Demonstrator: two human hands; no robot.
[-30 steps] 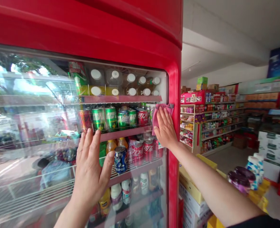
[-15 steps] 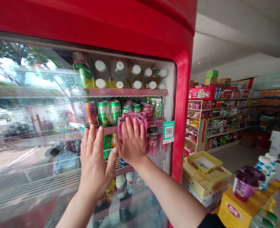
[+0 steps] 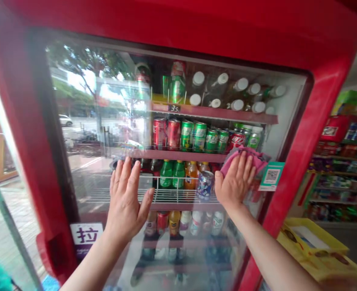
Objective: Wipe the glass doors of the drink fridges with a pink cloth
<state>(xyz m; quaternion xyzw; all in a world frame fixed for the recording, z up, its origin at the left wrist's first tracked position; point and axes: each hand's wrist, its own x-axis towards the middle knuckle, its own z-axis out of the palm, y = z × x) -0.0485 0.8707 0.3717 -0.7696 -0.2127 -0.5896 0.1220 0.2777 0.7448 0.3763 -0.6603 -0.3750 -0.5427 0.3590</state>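
Note:
My right hand [image 3: 236,182] holds a pink cloth [image 3: 258,158] with a grey edge flat against the glass door [image 3: 105,169] of a red drinks fridge, its fingers laid over the cloth. The cloth is just left of a green QR-code sticker [image 3: 271,176]. My left hand [image 3: 128,198] is open, palm toward the glass and fingers up, holding nothing; whether it touches the pane cannot be told. Behind the glass stand red cans [image 3: 174,135], green cans [image 3: 200,136] and green bottles [image 3: 166,173] on shelves.
The red door frame [image 3: 302,161] runs down the right side. A white pull sign [image 3: 86,234] is at lower left, by the red handle [image 3: 52,254]. Yellow boxes [image 3: 320,250] stand at lower right, before stocked store shelves [image 3: 336,182]. The glass reflects trees and a street.
The view has swung left, showing the whole door. My right hand and the cloth have moved right across the glass, toward the QR sticker, and away from my left hand.

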